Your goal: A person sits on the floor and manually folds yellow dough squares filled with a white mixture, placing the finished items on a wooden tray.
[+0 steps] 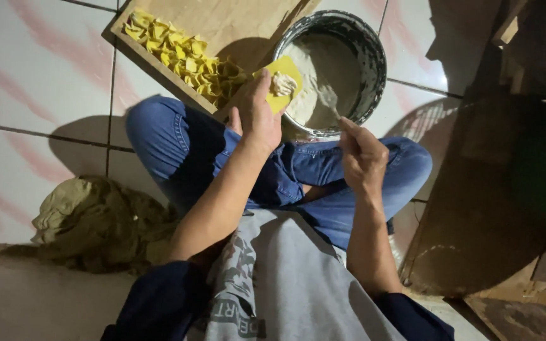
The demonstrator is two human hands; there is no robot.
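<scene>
My left hand [257, 112] holds a yellow square wrapper [284, 74] flat on its fingers, with a lump of pale filling on the wrapper. My right hand [361, 151] grips a spoon [330, 100] whose bowl reaches into a round metal bowl [374, 50] of pale filling paste. Both hands hover over my crossed legs in blue jeans. Beyond my left hand, a wooden board [235, 25] carries several folded yellow dumplings [181, 53] in rows.
I sit cross-legged on a white tiled floor [39, 76] with pink streaks. A crumpled olive cloth [96, 221] lies by my left knee. Dark wooden boards [488, 208] stand at the right in shadow.
</scene>
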